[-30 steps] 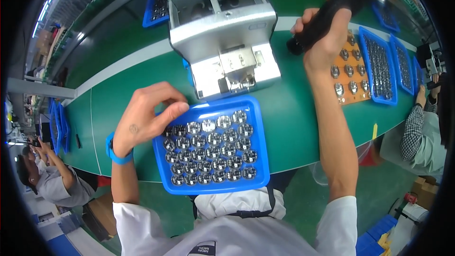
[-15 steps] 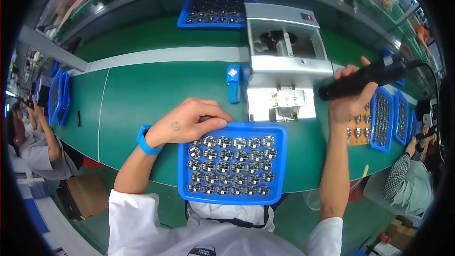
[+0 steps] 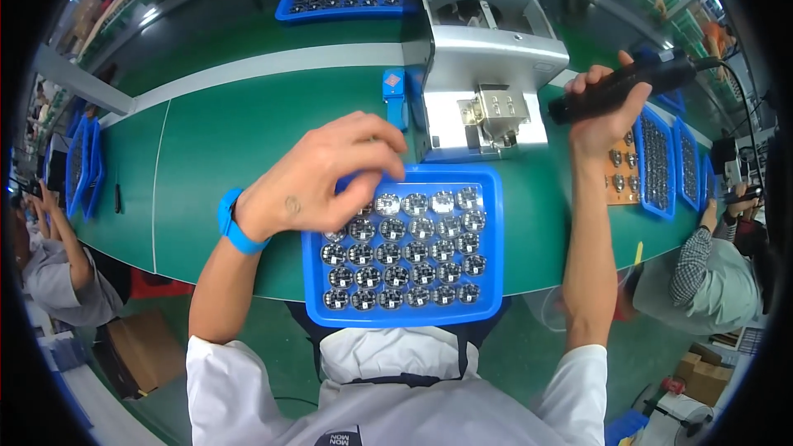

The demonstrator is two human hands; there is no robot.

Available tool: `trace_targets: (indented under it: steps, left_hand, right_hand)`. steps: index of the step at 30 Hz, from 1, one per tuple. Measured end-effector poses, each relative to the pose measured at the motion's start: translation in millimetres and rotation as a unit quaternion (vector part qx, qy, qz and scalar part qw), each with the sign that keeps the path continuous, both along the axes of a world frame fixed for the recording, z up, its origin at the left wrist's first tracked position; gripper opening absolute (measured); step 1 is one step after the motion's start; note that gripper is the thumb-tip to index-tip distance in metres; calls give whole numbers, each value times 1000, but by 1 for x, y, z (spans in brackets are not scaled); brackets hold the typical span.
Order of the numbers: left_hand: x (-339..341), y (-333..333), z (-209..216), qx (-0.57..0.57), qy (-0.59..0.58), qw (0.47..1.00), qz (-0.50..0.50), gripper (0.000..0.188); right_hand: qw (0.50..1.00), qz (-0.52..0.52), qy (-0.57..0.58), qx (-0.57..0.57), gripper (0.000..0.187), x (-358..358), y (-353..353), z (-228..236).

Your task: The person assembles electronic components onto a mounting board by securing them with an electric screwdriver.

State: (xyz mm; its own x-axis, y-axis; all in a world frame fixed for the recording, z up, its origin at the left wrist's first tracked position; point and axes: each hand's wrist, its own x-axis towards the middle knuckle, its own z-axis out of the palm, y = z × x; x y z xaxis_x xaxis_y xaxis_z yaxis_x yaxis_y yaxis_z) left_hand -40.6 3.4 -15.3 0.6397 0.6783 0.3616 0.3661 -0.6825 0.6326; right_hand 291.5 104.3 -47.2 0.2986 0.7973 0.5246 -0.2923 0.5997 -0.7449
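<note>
My right hand (image 3: 611, 103) is wrapped round a black electric screwdriver (image 3: 661, 78), held level above the bench, its cord trailing off to the right. In front of me a blue tray (image 3: 494, 248) lies at the bench's near edge, filled with rows of small round metal-and-black parts (image 3: 395, 252). Over the tray's far left corner hovers my left hand (image 3: 330, 169), fingers bent and thumb apart from them. Its fingertips come near the far rim; whether they touch it I cannot tell. A blue band circles that wrist.
Beyond the tray stands a silver machine (image 3: 487, 54) with a metal fixture (image 3: 500, 111) at its front. A blue strap (image 3: 395, 99) lies beside it. More filled trays (image 3: 285, 12) sit at the back and right, near an orange board (image 3: 621, 186). Other people work on both sides.
The view has shifted, so the bench and machine sit higher in the picture. My left hand has lifted and its fingers have spread somewhat. The right hand still grips the screwdriver.
</note>
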Motion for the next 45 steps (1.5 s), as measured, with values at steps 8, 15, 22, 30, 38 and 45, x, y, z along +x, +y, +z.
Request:
trace_targets:
  steps: [8,15,22,30,38,45]
  left_hand:
    - [15,-14,5,68,131,983,-106,26]
    - [20,-10,3,57,146,982,-104,31]
    - [23,-13,1,69,178,977,-97,34]
    - [31,-20,8,52,221,971,-75,34]
    - [34,-24,7,36,221,973,-55,32]
    - [28,-21,3,61,185,978,-76,33]
  right_hand:
    - [999,-9,-33,3,62,-2,0,3]
    - [999,-14,-38,-8,63,2,4,3]
    - [998,-23,-46,-29,65,1,3,2]
    - [999,-21,-45,-18,63,1,5,4]
    - [998,-19,-51,-10,66,-4,1,4]
    - [999,-2,-40,33,71,0,-8,23]
